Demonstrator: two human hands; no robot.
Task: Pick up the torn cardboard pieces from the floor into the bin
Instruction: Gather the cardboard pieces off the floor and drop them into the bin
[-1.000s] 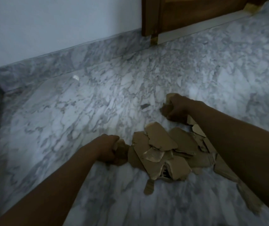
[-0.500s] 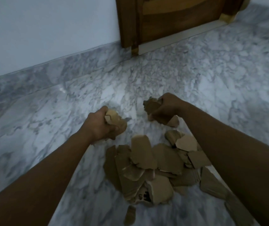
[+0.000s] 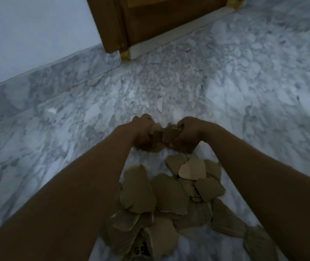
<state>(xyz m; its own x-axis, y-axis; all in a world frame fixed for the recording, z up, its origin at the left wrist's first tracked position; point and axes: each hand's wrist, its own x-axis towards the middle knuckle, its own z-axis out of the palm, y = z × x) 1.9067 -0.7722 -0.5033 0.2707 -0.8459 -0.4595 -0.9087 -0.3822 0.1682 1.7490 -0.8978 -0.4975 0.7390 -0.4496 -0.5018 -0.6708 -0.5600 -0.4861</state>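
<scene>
A heap of torn brown cardboard pieces [image 3: 165, 196] lies on the marble floor between my forearms. My left hand [image 3: 141, 134] grips a bunch of cardboard scraps [image 3: 157, 137] above the far end of the heap. Close beside it, my right hand [image 3: 187, 134] grips its own bunch of scraps [image 3: 170, 133], and the two bunches touch in the middle. One piece at the bottom carries dark print [image 3: 141, 250]. No bin is in view.
A wooden door and frame [image 3: 150, 21] stand at the back, with a pale wall [image 3: 28, 34] and marble skirting [image 3: 43, 81] to the left. A small white scrap [image 3: 51, 110] lies near the skirting. Grey-white marble floor [image 3: 244, 81] spreads all around.
Both hands have lifted off the floor with their cardboard and come together in the middle. The view has shifted so the heap sits lower in the frame.
</scene>
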